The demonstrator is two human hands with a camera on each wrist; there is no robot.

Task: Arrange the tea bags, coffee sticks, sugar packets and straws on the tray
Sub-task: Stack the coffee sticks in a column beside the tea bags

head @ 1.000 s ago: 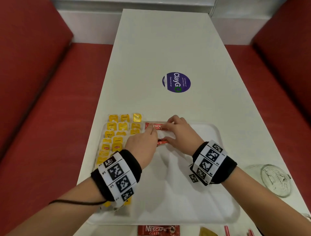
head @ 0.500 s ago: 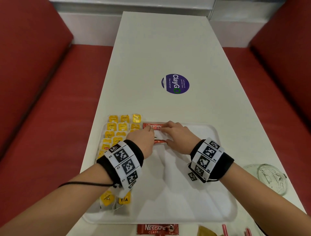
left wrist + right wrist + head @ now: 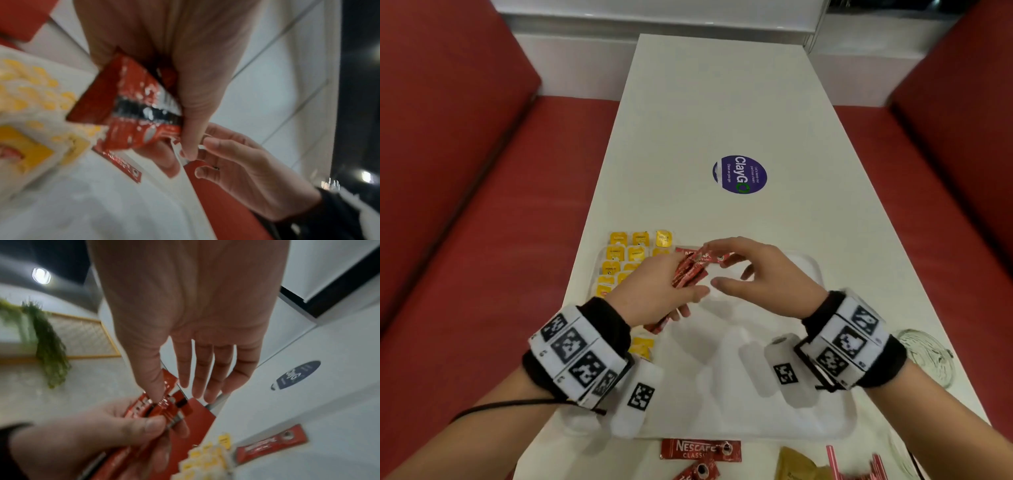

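Note:
My left hand (image 3: 674, 291) grips a bundle of red coffee sticks (image 3: 690, 274) above the far left part of the white tray (image 3: 739, 404); the wrist views show the bundle (image 3: 131, 113) (image 3: 156, 408) held between thumb and fingers. My right hand (image 3: 739, 270) hovers just right of it with straight fingers, one fingertip touching the bundle's far end. One coffee stick (image 3: 722, 256) lies flat at the tray's far edge. Yellow tea bags (image 3: 619, 260) fill the tray's left side in rows.
Off the tray's near edge lie two coffee sticks (image 3: 700, 450), a brown sugar packet (image 3: 796, 462) and red straws (image 3: 835, 462). A glass dish (image 3: 924, 353) stands at the right. Red benches flank the white table (image 3: 722, 102), which bears a round purple sticker (image 3: 739, 174).
Both hands have risen from the tray's far edge. The left hand now holds the stick bundle up in view, and the right hand has let go of the laid stick.

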